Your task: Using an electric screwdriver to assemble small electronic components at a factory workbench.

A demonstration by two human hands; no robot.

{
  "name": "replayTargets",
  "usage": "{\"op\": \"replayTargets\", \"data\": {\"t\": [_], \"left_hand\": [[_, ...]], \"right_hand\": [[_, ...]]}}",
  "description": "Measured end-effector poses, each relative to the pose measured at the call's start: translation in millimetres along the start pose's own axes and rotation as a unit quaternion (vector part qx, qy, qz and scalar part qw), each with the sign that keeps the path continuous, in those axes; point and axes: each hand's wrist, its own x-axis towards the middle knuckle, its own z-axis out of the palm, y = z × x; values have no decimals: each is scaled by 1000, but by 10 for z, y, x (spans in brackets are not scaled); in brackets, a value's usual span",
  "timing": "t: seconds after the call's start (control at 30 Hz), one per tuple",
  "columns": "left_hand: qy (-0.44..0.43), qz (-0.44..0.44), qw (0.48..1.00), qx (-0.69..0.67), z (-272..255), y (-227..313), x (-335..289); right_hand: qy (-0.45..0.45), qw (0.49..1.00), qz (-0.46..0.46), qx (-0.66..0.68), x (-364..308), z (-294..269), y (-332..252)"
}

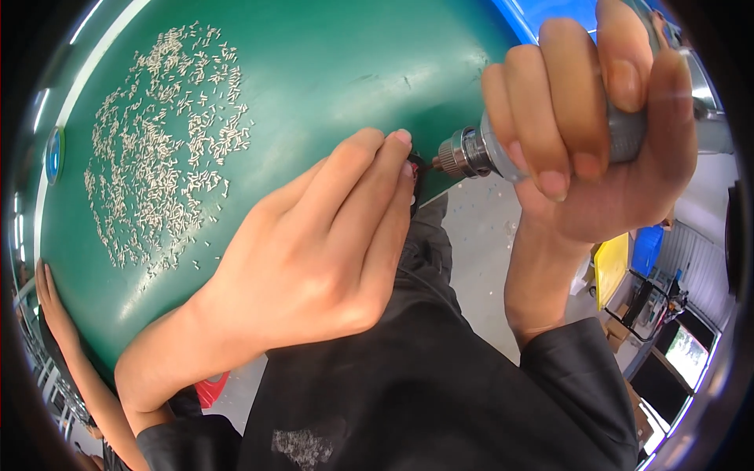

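My right hand (pixel 585 129) is wrapped round a grey powered screwdriver (pixel 476 151) with a metal collar, held sideways with its bit toward the left. The bit reaches a small dark part (pixel 422 179) with a bit of red at the green table's edge. My left hand (pixel 330 228) has its fingers pressed together on that part and hides most of it, so its kind is unclear. Whether a screw sits at the bit's tip cannot be made out. Many small silvery screws (pixel 157 157) lie scattered on the green table (pixel 314 94), left of my left hand.
A round blue and green item (pixel 55 155), perhaps a tape roll, lies at the table's left rim. Another person's arm (pixel 71 337) rests along the lower left edge. Something blue (pixel 550 14) stands at the far right, with a yellow panel (pixel 611 271) beyond the grey floor.
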Motion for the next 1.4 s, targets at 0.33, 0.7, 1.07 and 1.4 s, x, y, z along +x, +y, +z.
{"op": "replayTargets", "data": {"t": [0.33, 0.7, 1.07, 1.4], "left_hand": [[-77, -30, 997, -10, -176, 70, -109], [82, -402, 899, 153, -1143, 23, -1493], [15, -453, 867, 209, -1178, 360, -1640], [-44, -300, 919, 252, -1020, 255, -1595]], "right_hand": [[-49, 994, -36, 90, 98, 57, 104], [43, 956, -76, 280, -9, 21, 285], [150, 935, -39, 320, -164, 69, 469], [139, 935, -31, 326, -188, 88, 459]]}}
